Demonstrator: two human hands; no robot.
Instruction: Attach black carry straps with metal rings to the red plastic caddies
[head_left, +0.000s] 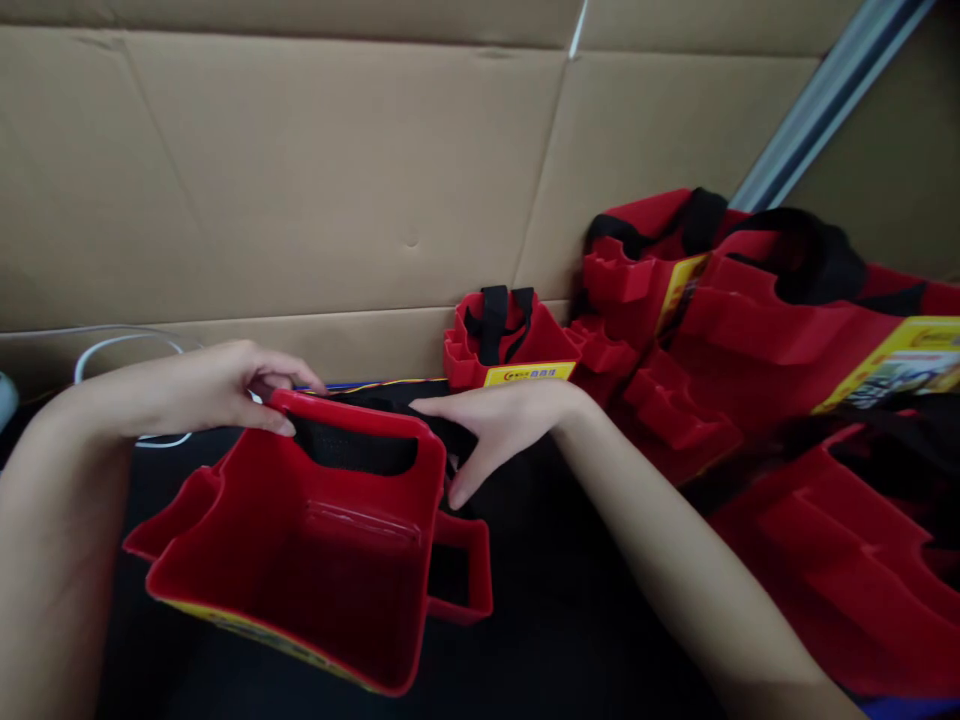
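Observation:
A red fabric caddy (315, 560) with side pockets lies tipped toward me on a black surface, its mouth open. My left hand (217, 385) pinches the top left rim of the caddy. At the rim's right end, my right hand (499, 420) holds a black strap (442, 425), thumb pointing down. A black inner panel shows just below the rim.
A small red caddy with black straps (506, 345) stands against the cardboard wall (300, 180). A pile of several red caddies with yellow labels (787, 330) fills the right side. A white cable (127, 345) loops at the left. A metal rail (825, 100) runs up right.

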